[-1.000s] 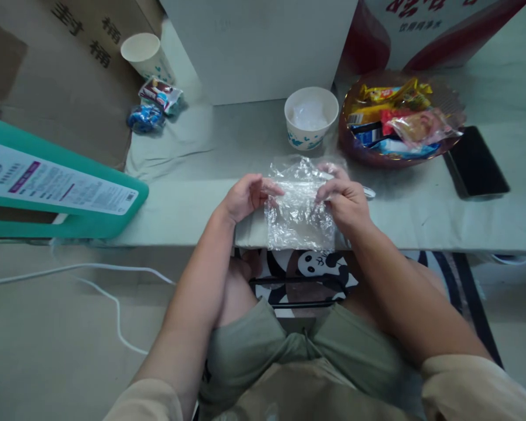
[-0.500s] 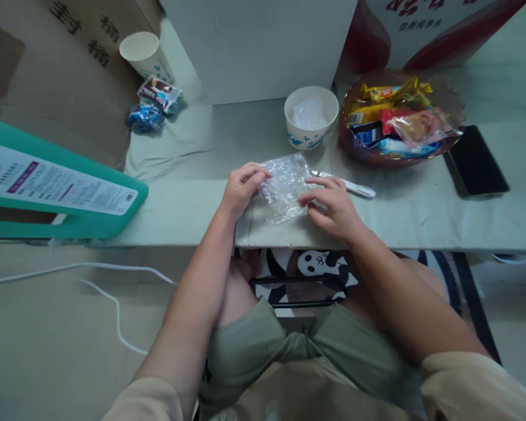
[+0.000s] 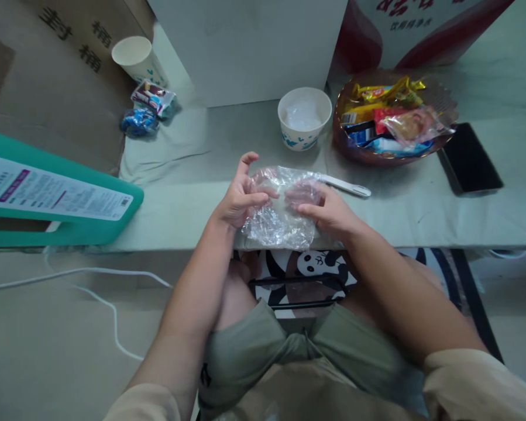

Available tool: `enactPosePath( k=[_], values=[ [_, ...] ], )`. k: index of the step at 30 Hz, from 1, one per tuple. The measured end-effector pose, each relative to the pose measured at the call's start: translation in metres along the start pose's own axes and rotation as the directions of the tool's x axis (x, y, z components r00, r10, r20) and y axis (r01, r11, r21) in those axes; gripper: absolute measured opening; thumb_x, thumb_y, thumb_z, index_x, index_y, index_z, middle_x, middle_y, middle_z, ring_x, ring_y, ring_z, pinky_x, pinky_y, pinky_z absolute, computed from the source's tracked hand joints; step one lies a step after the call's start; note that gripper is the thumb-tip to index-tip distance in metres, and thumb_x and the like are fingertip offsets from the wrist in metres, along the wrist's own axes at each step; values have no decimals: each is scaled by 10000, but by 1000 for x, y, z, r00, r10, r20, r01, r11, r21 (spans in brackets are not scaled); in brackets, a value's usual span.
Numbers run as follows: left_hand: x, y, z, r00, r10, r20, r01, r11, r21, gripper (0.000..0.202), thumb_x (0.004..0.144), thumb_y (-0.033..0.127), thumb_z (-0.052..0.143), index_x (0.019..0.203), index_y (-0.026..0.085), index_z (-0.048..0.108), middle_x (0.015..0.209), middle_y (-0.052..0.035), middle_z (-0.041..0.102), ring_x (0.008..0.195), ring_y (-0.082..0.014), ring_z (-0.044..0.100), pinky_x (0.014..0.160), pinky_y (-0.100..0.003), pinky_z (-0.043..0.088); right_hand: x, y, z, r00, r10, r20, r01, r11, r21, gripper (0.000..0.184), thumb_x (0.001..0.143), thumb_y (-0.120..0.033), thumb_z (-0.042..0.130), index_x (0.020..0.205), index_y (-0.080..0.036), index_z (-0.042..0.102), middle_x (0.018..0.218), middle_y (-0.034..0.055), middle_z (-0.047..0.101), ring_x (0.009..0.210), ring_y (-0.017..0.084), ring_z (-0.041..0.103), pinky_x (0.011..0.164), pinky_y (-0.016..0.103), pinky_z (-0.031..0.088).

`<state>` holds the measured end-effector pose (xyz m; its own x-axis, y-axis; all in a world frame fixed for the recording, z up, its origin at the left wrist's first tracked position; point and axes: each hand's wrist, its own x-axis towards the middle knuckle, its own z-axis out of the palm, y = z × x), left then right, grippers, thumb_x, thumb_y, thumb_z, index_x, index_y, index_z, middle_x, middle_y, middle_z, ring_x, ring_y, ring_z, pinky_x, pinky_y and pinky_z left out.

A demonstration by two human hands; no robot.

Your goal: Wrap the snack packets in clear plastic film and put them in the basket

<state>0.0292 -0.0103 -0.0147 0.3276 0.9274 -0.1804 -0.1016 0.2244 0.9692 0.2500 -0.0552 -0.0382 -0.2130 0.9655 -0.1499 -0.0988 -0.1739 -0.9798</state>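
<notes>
Clock face centred on the clear plastic, 12 pointing away from the person.

Item: clear plastic [image 3: 280, 225], one, thin, crinkled, possibly a bag; at the near edge of the table, between the hands, its lower margin at that edge.

Item: left hand [image 3: 234, 202], between 9 and 10; thumb and fingers gripping the plastic lightly, forefinger raised away from it.

Item: right hand [image 3: 328, 210], at 3; loosely grasping the plastic, thumb in front, fingers seen through it. Whether they are inside it or behind it: cannot tell.

Handling note, by judgement: such film clings and folds on itself, so small pinches at opposite margins, light outward tension and a slow smoothing by the thumbs should suit it; clearance from the knife is advisable.

Item: white knife [image 3: 348, 186], between 2 and 3, beside the right hand, its inner end at the plastic.

Surface: pale green cloth [image 3: 420, 216], creased. Patterned cup [image 3: 301, 141], just past 12, crumpled plastic inside. Amber bowl [image 3: 344, 146], near 2, heaped with wrapped snacks [image 3: 389, 111]. Black phone [image 3: 471, 158], between 2 and 3. Second cup [image 3: 135, 55], between 10 and 11; two packets nearer, at 10. Green jug [image 3: 69, 168], at 9.

Room: white box [image 3: 249, 47], near 12; red-and-white box at 1; cardboard box at 10; white cables [image 3: 113, 271] over the floor, at 8; panda-print fabric below the table, between 5 and 6.
</notes>
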Motion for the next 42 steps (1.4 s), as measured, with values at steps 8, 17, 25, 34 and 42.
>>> enactPosePath(
  k=[8,17,25,34,42],
  values=[
    [7,-5,-3,955,-257,146,244,965,100,287,666,324,800,873,145,715,630,-21,656,552,-125,628,512,-231,475,-2,-5,0,989,61,-135,-65,997,-30,242,785,-440,744,869,-263,601,592,-30,623,555,169,617,556,310,507],
    [6,-1,-8,984,-134,121,135,991,-2,231,745,396,649,710,177,712,645,-43,646,547,-139,594,523,-275,476,-2,-12,-11,981,-60,-187,71,996,55,275,733,-522,648,731,-248,665,664,16,625,586,176,577,568,343,473],
    [16,-13,-10,972,165,-168,-103,939,328,356,654,169,748,996,214,660,1079,-40,672,808,-118,619,715,-231,500,-1,-5,-11,948,-112,-299,71,987,-145,439,662,-338,792,1048,-279,591,714,-49,588,609,145,520,606,308,436],
    [-5,-22,49,917,388,-91,-306,831,465,279,832,373,710,1046,216,624,1138,-81,683,1095,-214,633,970,-337,510,-6,-8,11,941,-225,-254,191,970,-150,235,721,-366,691,714,-241,492,882,7,637,791,170,544,773,343,450],
    [2,-25,55,999,45,15,-45,999,7,512,747,592,778,1078,215,682,1120,-79,739,1004,-204,689,891,-321,533,-8,-13,15,999,29,30,-40,899,437,245,644,-409,568,835,-257,597,845,41,666,785,231,633,771,411,543]
  ],
)
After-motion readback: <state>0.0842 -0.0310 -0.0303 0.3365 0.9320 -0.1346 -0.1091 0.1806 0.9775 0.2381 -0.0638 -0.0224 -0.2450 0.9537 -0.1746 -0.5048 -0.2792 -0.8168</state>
